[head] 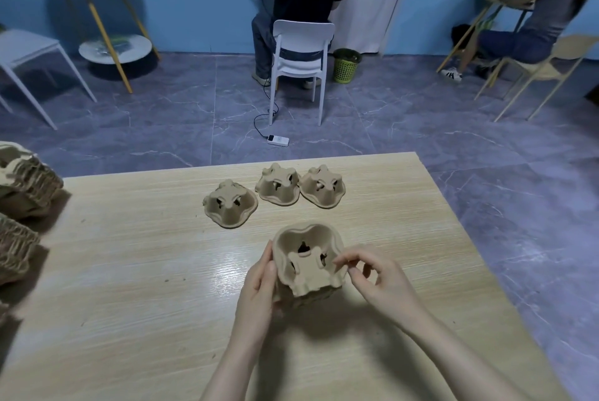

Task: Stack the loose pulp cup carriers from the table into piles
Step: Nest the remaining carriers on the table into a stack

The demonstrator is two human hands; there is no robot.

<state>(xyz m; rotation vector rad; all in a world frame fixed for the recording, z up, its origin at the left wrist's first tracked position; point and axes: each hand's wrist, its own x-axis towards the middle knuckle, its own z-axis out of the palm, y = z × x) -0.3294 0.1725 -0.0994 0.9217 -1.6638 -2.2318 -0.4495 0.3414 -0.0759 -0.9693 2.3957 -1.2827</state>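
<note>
dim room, glare on table [223,267], blurred edges

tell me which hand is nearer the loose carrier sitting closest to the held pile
Left. The left hand grips the held pile's left side, just below and right of that loose carrier. The right hand pinches the pile's right edge, farther away.

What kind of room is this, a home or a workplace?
Probably a small workroom, not a home. Two other people sit at little tables by the blue wall, busy with their own handwork; tall piles of pulp carriers line the wooden table, and the floor is bare tile.
</note>
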